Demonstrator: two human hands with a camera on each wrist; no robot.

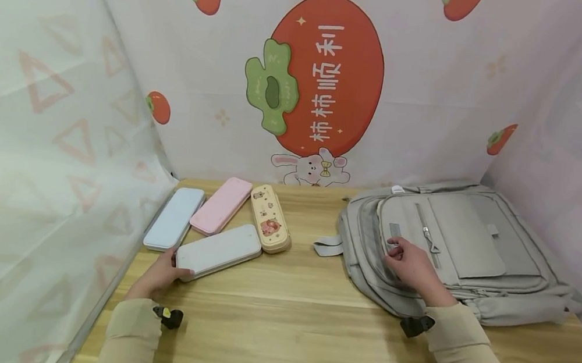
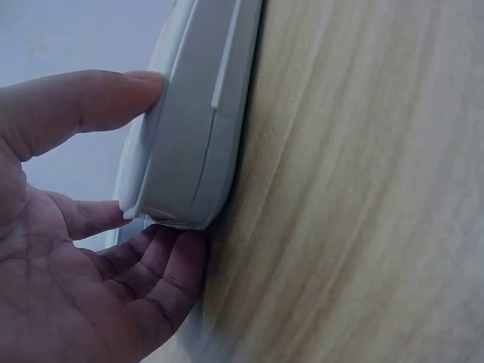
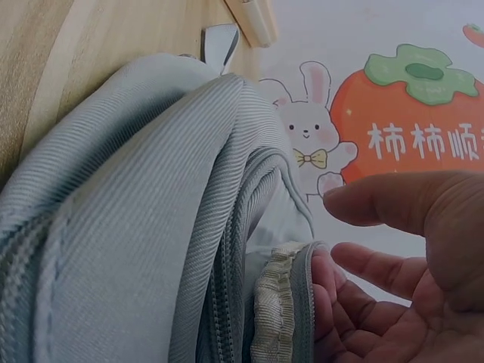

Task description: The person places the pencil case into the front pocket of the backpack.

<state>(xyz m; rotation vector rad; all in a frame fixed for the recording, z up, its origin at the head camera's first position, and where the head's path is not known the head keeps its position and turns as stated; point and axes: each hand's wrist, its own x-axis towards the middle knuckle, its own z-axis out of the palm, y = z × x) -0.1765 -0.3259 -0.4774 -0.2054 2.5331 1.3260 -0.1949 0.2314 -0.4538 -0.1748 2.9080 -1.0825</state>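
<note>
In the head view a white pencil case lies aslant on the wooden table. My left hand holds its near-left end. Up close in the left wrist view, the thumb presses the top of the case while the other fingers curl at its end. On the right lies a grey backpack, its zipped front facing up. My right hand is over the edge of its front pocket. Bent fingertips touch the zipper edge in the right wrist view, partly hidden behind it; thumb and index finger stand apart.
Behind the white case lie a light blue case, a pink case and a cream case with printed pictures. A grey strap loop sticks out from the backpack. Printed cloth hangs behind the table.
</note>
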